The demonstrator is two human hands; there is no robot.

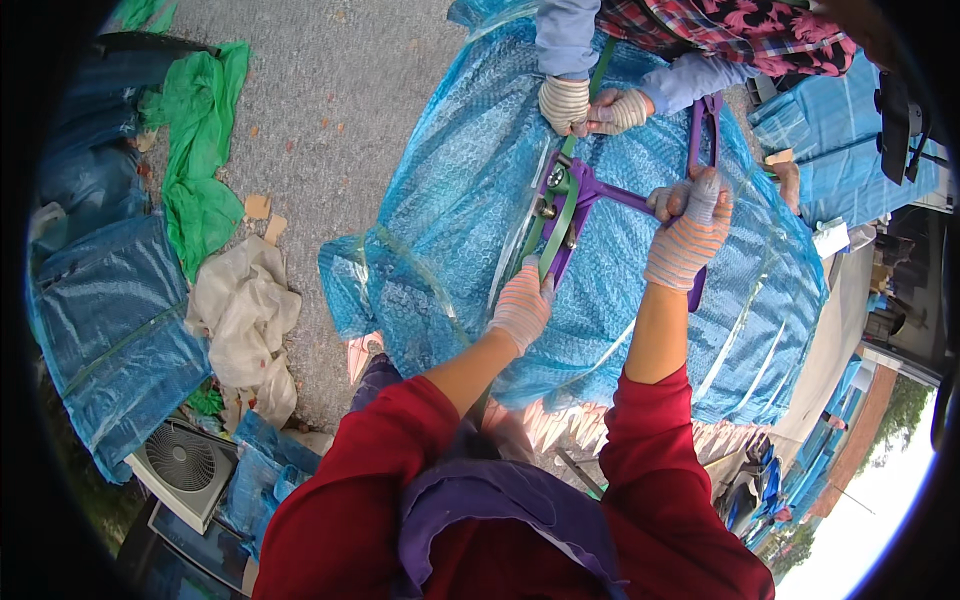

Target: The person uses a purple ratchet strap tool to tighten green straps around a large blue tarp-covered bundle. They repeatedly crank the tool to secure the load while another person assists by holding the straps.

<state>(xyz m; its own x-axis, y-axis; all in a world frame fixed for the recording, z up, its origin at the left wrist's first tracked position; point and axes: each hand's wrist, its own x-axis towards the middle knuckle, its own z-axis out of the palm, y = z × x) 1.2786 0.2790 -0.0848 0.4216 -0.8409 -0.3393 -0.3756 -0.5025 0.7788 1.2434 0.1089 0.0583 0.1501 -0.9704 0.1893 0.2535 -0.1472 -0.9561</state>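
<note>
A large bundle wrapped in blue bubble wrap [430, 260] lies before me, with pale wooden-looking ends showing at its near edge. On top sits a purple strapping tensioner [590, 186] with a green strap [572, 212] running through its metal head. My left hand [522, 308], in a striped knitted glove, is closed on the strap at the tool's near end. My right hand [690, 232], gloved alike, is wrapped round the purple handle. Across the bundle, a co-worker's two gloved hands [592, 108] are together at the strap's far part.
Green plastic sheeting [205, 150], a crumpled whitish sheet [245, 310] and blue-wrapped piles [120, 350] lie on the left. An outdoor fan unit [185, 460] stands at lower left. Another blue-covered pile [845, 140] is at far right. Grey pavement [330, 100] runs beside the bundle.
</note>
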